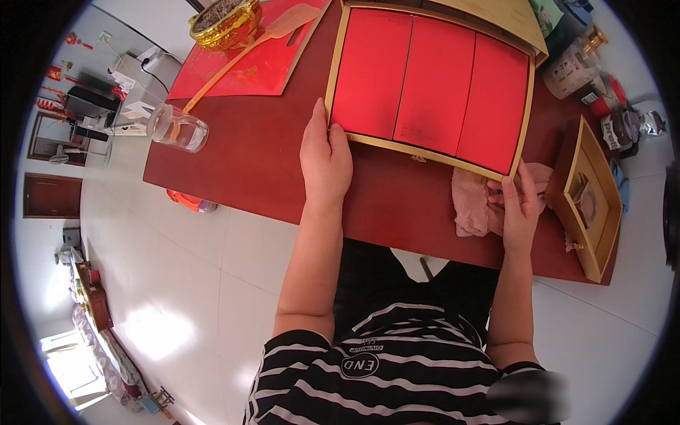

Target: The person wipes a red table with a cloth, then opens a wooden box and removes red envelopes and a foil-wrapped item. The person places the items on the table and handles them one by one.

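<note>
A gold-edged box or drawer (425, 151) is held between my hands over the dark red table, tilted toward me. Three red panels or inner boxes (435, 79) fill it side by side, and a small metal clasp (418, 158) sits on its near edge. My left hand (325, 162) grips its near left corner, thumb on the rim. My right hand (518, 207) holds the near right corner, its fingers partly hidden beneath. Under that hand lies a crumpled pink cloth (470, 210). Just right of it stands a smaller gold drawer or lid (589, 228) with a knob, tipped on its side.
A gold bowl (228, 32) and an orange fly swatter (239, 58) rest on a red sheet (228, 79) at the back left. An open glass jar (178, 130) lies near the left edge. Jars and packets (574, 69) crowd the right; a larger gold box (494, 21) stands behind.
</note>
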Demonstrator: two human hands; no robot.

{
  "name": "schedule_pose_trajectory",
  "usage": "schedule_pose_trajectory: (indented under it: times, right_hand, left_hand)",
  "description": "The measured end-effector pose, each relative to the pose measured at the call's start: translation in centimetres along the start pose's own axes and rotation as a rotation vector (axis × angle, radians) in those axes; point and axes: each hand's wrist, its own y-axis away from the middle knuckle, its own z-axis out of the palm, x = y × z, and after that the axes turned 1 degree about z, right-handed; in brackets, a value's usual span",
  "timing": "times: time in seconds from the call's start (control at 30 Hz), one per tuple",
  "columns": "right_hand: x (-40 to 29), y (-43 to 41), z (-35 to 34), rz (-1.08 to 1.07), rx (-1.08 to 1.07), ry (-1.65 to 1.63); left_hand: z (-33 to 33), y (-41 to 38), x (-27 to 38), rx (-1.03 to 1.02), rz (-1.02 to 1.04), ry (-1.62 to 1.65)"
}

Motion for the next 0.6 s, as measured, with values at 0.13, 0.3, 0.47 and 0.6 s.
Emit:
schedule_pose_trajectory:
  times: [0.13, 0.3, 0.47, 0.6]
  right_hand:
    - [0.1, 0.0, -0.1, -0.005, 0.002, 0.0]
    - [-0.2, 0.1, 0.2, 0.01, 0.021, 0.016]
    - [0.0, 0.0, 0.1, 0.009, 0.007, -0.014]
    - [-0.1, 0.0, 0.2, -0.003, 0.004, -0.024]
  left_hand:
    - [-0.1, 0.0, 0.2, -0.003, -0.007, -0.021]
    - [0.0, 0.0, 0.0, -0.001, 0.013, -0.035]
    - [0.2, -0.1, -1.1, 0.029, 0.084, -0.07]
    - [0.2, -0.1, -1.1, 0.016, 0.062, -0.079]
